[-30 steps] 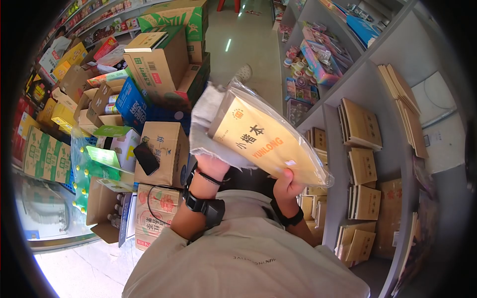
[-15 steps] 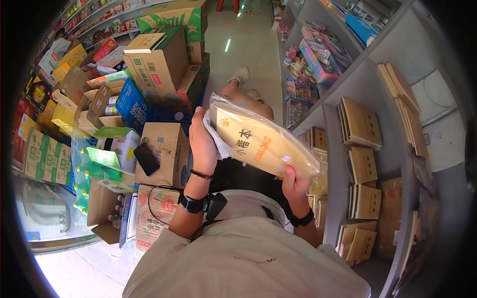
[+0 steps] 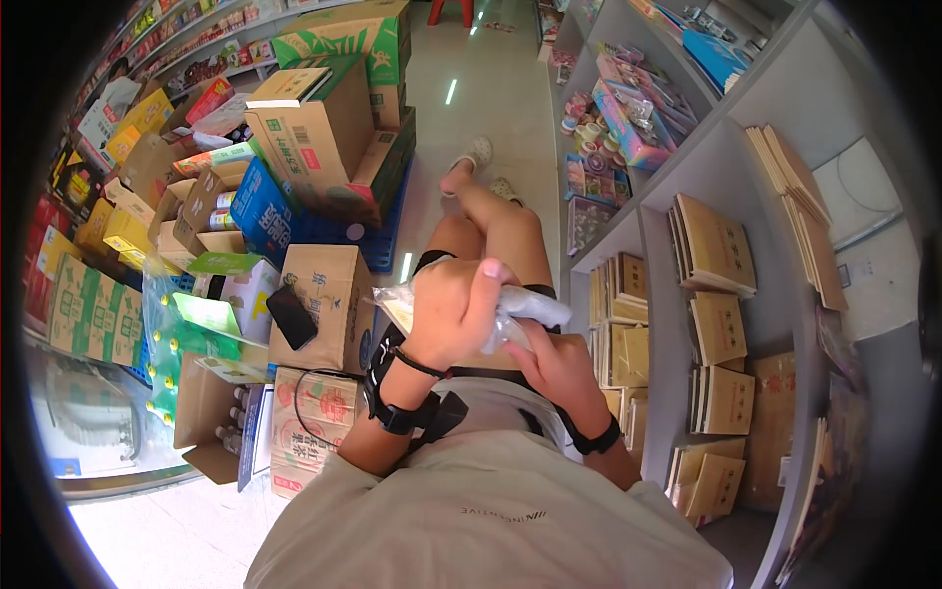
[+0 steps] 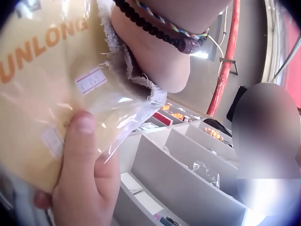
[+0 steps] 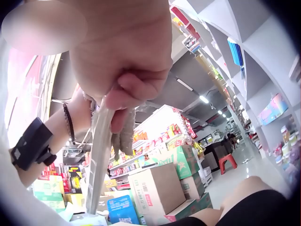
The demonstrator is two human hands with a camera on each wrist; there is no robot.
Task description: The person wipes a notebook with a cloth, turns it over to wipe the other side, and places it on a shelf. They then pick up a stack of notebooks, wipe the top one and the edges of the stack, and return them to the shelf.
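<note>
1. Head view: your left hand (image 3: 454, 309) is over the plastic-sleeved packet (image 3: 397, 312), and your right hand (image 3: 567, 378) is at its near edge. The packet is in front of your torso, above your lap, mostly hidden by your hands. Grey cloth (image 3: 535, 306) shows past your left thumb. On your left, a phone (image 3: 291, 317) lies on a cardboard box (image 3: 339, 294); on your right, brown booklets (image 3: 716, 243) stand in the grey shelves (image 3: 655, 285).
2. Left wrist view: you see the packet's face, with orange "UNLONG" lettering and a price label (image 4: 91, 81). Your right thumb presses on that face near a corner. The cloth's frayed edge lies between the heel of your left hand and the packet. You can't tell whether your left fingers are curled; they're hidden.
3. Right wrist view: your right fingers curl round the packet, which is seen edge-on and pointing down. The cloth hangs just beside it.
</note>
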